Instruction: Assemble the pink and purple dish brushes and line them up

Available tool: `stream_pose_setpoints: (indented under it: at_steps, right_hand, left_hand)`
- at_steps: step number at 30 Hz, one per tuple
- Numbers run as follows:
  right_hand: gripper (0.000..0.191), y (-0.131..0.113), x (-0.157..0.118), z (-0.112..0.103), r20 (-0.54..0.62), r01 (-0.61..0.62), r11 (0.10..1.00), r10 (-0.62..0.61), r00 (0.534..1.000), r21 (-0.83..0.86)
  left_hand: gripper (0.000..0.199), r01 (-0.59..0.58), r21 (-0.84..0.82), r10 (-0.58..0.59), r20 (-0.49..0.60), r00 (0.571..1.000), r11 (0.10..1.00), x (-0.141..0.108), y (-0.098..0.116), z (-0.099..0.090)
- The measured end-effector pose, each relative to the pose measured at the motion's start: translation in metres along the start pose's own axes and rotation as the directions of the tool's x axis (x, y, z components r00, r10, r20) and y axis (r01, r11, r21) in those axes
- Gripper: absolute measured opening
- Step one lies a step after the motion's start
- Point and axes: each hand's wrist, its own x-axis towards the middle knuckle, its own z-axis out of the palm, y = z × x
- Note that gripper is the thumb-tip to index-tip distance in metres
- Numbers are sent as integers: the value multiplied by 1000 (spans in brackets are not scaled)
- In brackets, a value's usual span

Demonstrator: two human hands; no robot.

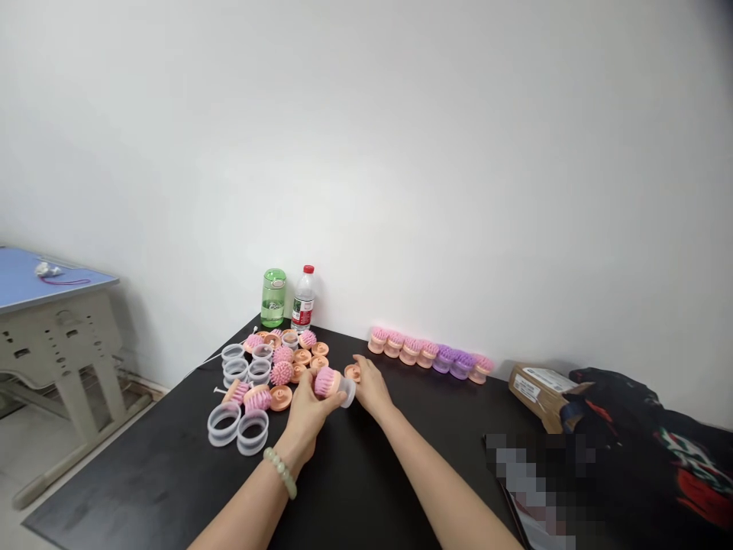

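Blue-topped surface (34, 279) at far left, a white cord (49, 269) lying on it. Next I log the black surface (172, 473): clear plastic rings (223, 424) sit in stacks at its left, mixed with pink bristle brush heads (257, 398), spiky pink massage heads (281, 373) and round peach bases (280, 397). Behind that pile, against the wall, stand a green plastic bottle (273, 298) and a water bottle (303, 299) with a red cap.

Left hand (306, 416), a pale green bead bracelet (280, 472) on its wrist, is just right of the pile. Its fingers (303, 405) are clenched around a pink bristle brush (325, 382), which lies on its side with a clear plastic cup (347, 392) at its right end. Right hand (372, 386) is just beside that cup, near a peach base (352, 372); I cannot tell whether its fingers (362, 365) touch or grip anything.

Farther right, a row of pink and purple brushes (429, 357) lines the wall, well apart from both hands. Then come a cardboard parcel (541, 393) and a dark patterned cloth (624, 405). A pixelated patch covers the lower right.
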Motion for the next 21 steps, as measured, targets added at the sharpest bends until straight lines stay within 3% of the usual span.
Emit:
stream_pose_setpoints:
  at_steps: [5,11,15,21]
  right_hand:
    - [58,11,-62,-43,-17,65,995,-64,998,75]
    - [59,2,-131,-81,-9,21,973,-20,1000,230]
    - [61,0,-147,-83,-52,-42,954,60,997,296]
    - [60,3,-151,-83,-101,-17,928,59,993,373]
  left_hand:
    - [63,105,-92,-88,174,981,990,-17,2,10]
    - [53,213,-5,-187,461,868,977,-41,-2,24]
    - [51,167,93,-191,515,836,982,-44,-3,26]
    - [50,175,101,-202,542,816,979,-47,8,28]
